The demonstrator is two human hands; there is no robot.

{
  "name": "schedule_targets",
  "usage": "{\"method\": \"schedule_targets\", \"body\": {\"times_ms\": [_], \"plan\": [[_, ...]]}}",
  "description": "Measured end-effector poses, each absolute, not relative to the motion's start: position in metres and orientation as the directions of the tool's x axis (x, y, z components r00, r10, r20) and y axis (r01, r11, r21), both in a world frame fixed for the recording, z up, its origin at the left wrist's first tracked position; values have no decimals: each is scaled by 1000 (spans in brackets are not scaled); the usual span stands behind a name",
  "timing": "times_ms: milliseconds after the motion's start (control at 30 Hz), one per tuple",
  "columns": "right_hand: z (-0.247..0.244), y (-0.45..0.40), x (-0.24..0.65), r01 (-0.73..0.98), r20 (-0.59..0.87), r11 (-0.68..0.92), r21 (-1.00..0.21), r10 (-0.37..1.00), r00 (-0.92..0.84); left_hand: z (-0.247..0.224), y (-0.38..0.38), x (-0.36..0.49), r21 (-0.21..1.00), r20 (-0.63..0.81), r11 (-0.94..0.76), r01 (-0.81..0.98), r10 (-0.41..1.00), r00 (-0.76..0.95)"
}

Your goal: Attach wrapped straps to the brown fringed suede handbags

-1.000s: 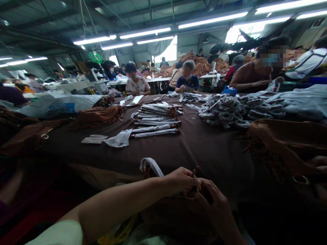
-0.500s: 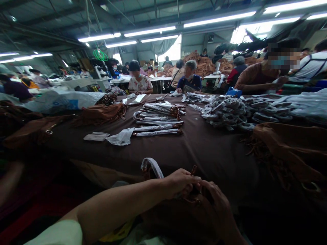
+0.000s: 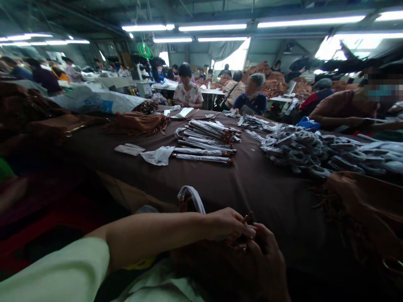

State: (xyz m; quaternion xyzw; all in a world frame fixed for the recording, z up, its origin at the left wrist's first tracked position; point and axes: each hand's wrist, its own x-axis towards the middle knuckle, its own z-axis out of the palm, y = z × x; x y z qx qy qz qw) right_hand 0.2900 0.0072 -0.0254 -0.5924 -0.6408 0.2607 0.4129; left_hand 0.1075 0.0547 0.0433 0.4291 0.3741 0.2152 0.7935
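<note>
My left hand and my right hand meet low in the view, close together over a brown suede piece in my lap. Between their fingers, a narrow brown leather strap end pokes upward. Its exact grip is partly hidden by my fingers. Just behind my left wrist, a plastic-wrapped handle loop stands up from the brown material.
A long table under dark brown cloth carries a row of plastic-wrapped straps and a heap of wrapped rings. Fringed suede bags lie at its right edge. Co-workers sit around it.
The whole view has tilted and shifted, with the table's contents moving rightward. My hands stay together on the strap end, and my left forearm lies flatter.
</note>
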Motion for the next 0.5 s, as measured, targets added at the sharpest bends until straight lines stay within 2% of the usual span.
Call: {"method": "schedule_targets", "body": {"times_ms": [67, 267, 500], "plan": [[-24, 6, 290, 524, 216, 164, -836, 975, 41, 42, 54, 110, 844, -402, 536, -42, 680, 613], [-20, 1, 287, 510, 207, 218, -832, 975, -79, 40, 58, 120, 770, -497, 630, -104, 694, 520], [-12, -2, 286, 452, 184, 222, -864, 975, -127, 47, 61, 123, 699, -600, 712, -68, 636, 485]]}}
